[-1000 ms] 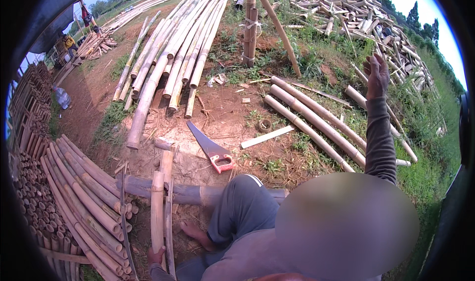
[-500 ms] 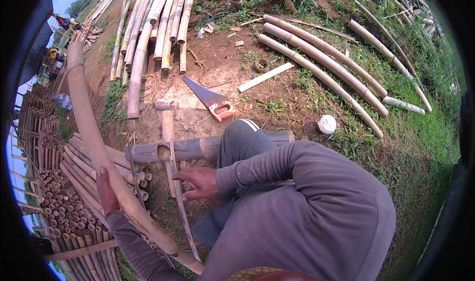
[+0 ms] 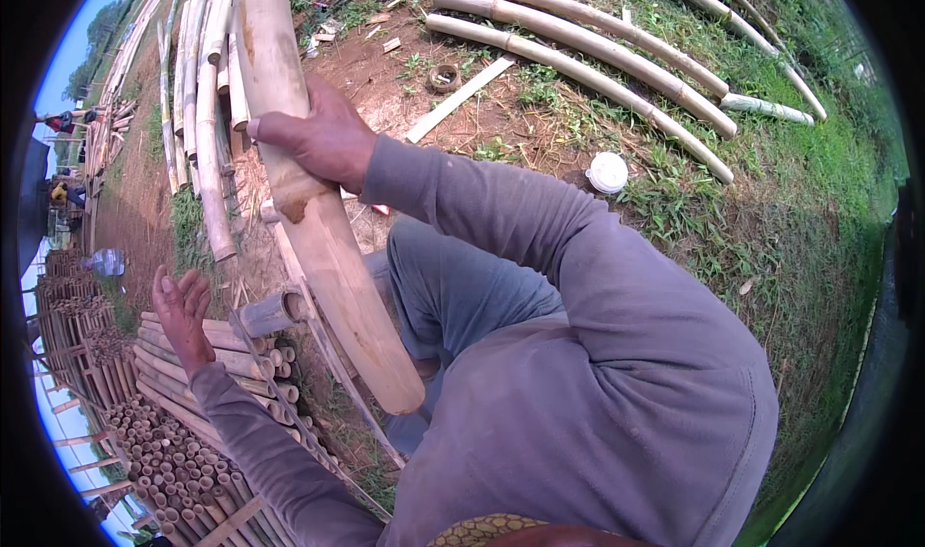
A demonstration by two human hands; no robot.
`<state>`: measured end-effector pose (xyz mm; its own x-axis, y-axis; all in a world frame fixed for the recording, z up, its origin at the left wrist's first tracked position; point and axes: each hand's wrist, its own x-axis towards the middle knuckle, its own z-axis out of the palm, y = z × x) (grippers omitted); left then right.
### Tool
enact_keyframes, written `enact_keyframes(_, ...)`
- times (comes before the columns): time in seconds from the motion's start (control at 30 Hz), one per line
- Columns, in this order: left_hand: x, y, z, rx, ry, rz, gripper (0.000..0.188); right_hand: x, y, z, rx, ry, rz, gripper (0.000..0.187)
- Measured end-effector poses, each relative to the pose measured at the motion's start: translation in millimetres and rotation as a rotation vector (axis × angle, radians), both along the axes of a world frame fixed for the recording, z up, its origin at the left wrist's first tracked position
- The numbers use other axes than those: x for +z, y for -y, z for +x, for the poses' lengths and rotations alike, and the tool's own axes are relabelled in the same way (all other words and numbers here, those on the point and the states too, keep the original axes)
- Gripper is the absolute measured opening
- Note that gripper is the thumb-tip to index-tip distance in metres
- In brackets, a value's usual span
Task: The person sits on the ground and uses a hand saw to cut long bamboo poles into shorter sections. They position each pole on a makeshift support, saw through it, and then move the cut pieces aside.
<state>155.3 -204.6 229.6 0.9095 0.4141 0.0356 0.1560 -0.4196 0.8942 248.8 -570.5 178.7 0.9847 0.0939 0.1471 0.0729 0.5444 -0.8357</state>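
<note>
A thick, pale bamboo pole slants across the middle, its upper end running out of view and its lower end close to my lap. My right hand is wrapped round it, thumb on the near side. To the left of the pole, my left hand is raised with its fingers apart, holding nothing. Under the pole lies a darker, thick bamboo piece, partly covered, with thin strips standing across its end. The handsaw is almost wholly hidden behind my right hand and the pole.
Cut bamboo lengths are stacked at the left, beside a bundle of upright tubes. Long poles lie at upper left, others at upper right. A white-lidded cup and a flat bamboo slat rest on the ground.
The pole has swung from the left side to the middle. My right hand has left the strips and taken hold of it; my left hand has let go. The view has shifted.
</note>
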Motion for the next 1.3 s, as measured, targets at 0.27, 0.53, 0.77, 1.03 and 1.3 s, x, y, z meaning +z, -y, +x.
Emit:
enact_keyframes(0.27, -180.3, -126.1, -186.1, 0.171, -0.446, -0.055, 0.059, -69.7, 333.7, 73.7, -0.223, -0.270, -0.967, 0.080)
enact_keyframes(0.53, -267.4, -131.3, -329.1, 0.222, -0.554, 0.269, 0.043, -206.3, 432.0, -43.4, -0.271, -0.468, -1.983, 0.093)
enact_keyframes(0.77, -257.4, -152.6, -395.5, 0.368, -0.576, 0.385, 0.038, -223.0, 444.8, -34.8, -0.409, -0.627, -2.122, 0.096)
enact_keyframes(1.03, -297.8, -89.4, -403.7, 0.427, -0.638, 0.344, 0.044, -222.4, 339.2, 30.2, -0.542, -0.198, -1.757, 0.053)
enact_keyframes(1.3, -364.5, 54.7, -442.0, 0.250, -0.441, 0.743, 0.053, -243.3, 104.7, -165.5, 0.111, 0.266, -1.082, 0.093)
